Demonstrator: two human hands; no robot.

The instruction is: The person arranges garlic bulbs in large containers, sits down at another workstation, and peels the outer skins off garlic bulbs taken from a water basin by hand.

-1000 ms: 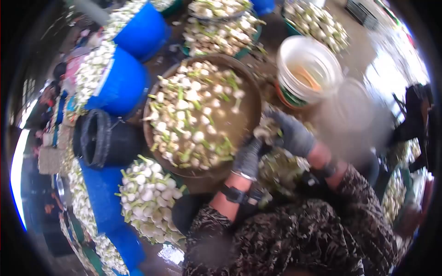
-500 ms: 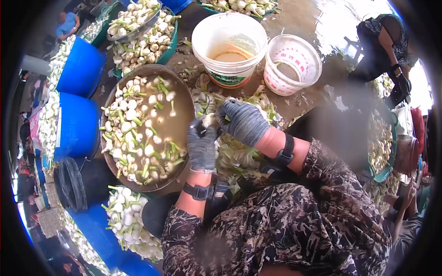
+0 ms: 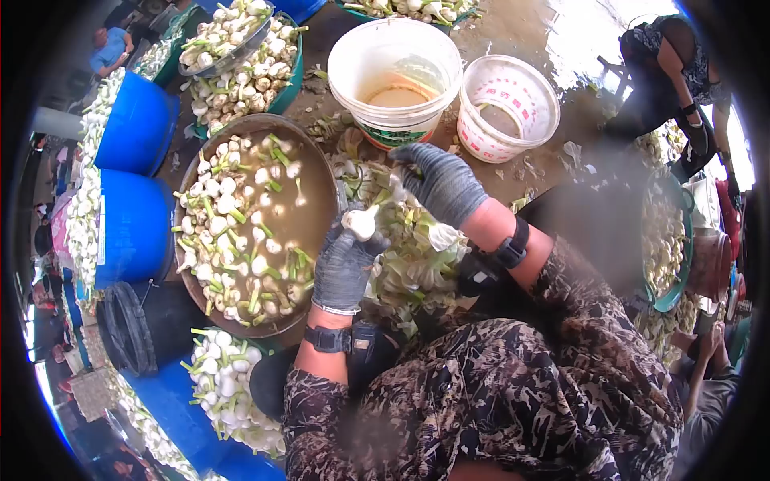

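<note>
One garlic bulb (image 3: 358, 225), gripped in the left hand (image 3: 341, 268), needs a soft, steady hold; whether the right hand (image 3: 443, 185), at its two o'clock, pinches anything, I can't tell.

the left hand (image 3: 343, 268) is curled, pointing forward, while the right hand (image 3: 446, 183), loosely bent, hovers apart from it.

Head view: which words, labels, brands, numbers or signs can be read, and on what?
No text reads clearly enough to quote.
Small white round plastic tub: red printed characters on its walls, too small and blurred to read.
Large white round plastic bucket: green printed label on its outer wall, its markings too blurred to read.
</note>
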